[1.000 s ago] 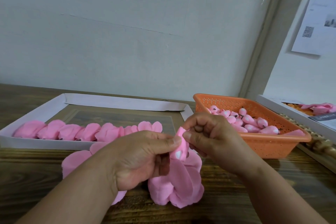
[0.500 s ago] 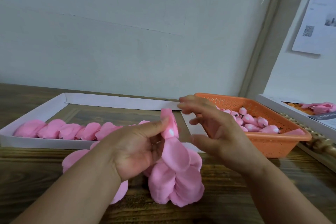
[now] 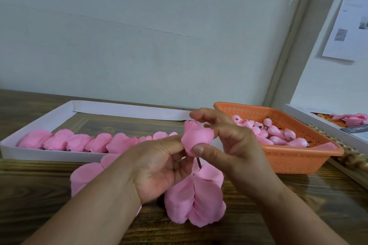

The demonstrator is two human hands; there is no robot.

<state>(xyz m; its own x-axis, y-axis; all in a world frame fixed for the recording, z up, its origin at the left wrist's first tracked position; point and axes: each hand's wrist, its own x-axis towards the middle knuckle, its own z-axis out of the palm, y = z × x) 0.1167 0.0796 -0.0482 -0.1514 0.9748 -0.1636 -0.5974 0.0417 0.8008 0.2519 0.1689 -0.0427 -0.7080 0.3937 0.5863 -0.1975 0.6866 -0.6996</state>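
A pink fabric flower bud [image 3: 197,135] with a thin dark stem sits between my two hands above the wooden table. My left hand [image 3: 157,167] grips it from the left, thumb on the petal. My right hand [image 3: 229,145] pinches a petal against the bud with thumb and fingers. Below the bud hangs a cluster of loose pink petals [image 3: 196,197], resting on the table. More pink petals [image 3: 85,175] lie under my left wrist.
A shallow white cardboard tray [image 3: 49,154] at the left holds a row of finished pink flowers [image 3: 79,142]. An orange perforated basket [image 3: 298,155] at the right holds several pink bud cores. Another white tray [image 3: 318,125] with pink pieces stands at the far right, against the wall.
My right hand, which had drawn away open, has come back and wrapped a petal around the bud. The bud has risen slightly and now shows its stem.
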